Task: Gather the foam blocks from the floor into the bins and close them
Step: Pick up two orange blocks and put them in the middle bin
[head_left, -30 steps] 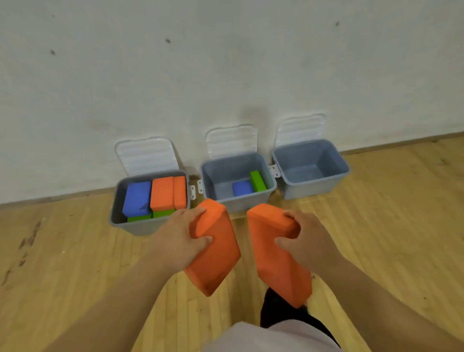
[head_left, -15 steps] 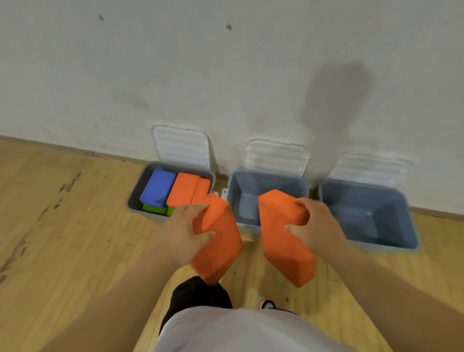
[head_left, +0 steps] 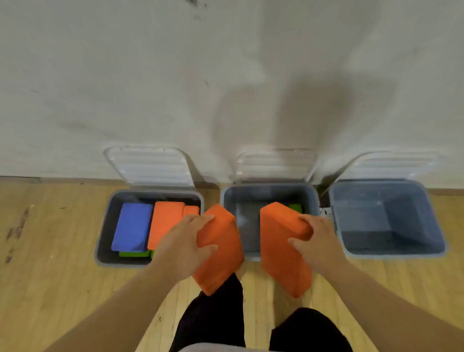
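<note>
While the left hand (head_left: 181,247) grips one orange foam block (head_left: 219,248), the right hand (head_left: 316,241) grips another (head_left: 282,247), middle grey bin (head_left: 270,189) just beyond both hands.

A narrow brown wooden baseboard (head_left: 50,180) runs level across the scene. Above it rises a flat off-white painted wall (head_left: 113,75), faintly smudged and blotchy. High above the baseboard, at the top edge, sit a few small dark specks (head_left: 193,3). A broad soft grey shadow (head_left: 313,113) spreads over the wall above the baseboard's right half. Below the baseboard lies a pale yellow wooden strip floor (head_left: 50,289), its boards running toward it. Dark scuff marks (head_left: 18,226) streak the floor just below the baseboard's left end. The light is even and diffuse.
</note>
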{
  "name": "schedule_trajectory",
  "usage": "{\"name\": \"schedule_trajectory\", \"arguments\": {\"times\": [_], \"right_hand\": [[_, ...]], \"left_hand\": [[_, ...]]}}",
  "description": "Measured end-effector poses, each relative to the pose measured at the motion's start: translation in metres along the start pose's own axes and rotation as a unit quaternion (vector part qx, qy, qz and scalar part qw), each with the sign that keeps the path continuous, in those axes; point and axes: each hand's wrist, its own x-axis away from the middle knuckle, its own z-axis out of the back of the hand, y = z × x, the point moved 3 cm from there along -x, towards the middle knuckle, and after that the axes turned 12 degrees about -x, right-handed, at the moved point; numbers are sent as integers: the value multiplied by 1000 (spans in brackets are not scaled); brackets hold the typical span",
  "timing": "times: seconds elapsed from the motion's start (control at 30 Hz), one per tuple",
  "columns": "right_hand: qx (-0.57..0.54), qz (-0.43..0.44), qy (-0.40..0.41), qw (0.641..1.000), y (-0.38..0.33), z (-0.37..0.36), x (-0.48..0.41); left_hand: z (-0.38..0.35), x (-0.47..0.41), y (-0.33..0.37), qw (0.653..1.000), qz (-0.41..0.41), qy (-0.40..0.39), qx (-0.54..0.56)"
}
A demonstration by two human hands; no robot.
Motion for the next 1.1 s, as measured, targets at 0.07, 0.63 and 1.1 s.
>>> {"name": "schedule_trajectory", "arguments": {"times": [0.07, 0.63, 1.1], "right_hand": [[-25, -39, -9, 999, 3, -26, -49], [-38, -146, -267, 952, 197, -260, -366], [-284, -156, -356, 876, 213, -186, -272]], "left_hand": [[-2, -49, -16, 1000, -8, -22, -8], [-201, -292, -84, 982, 55, -126, 129], [-239, -339, 18, 956, 7, -220, 192]]}}
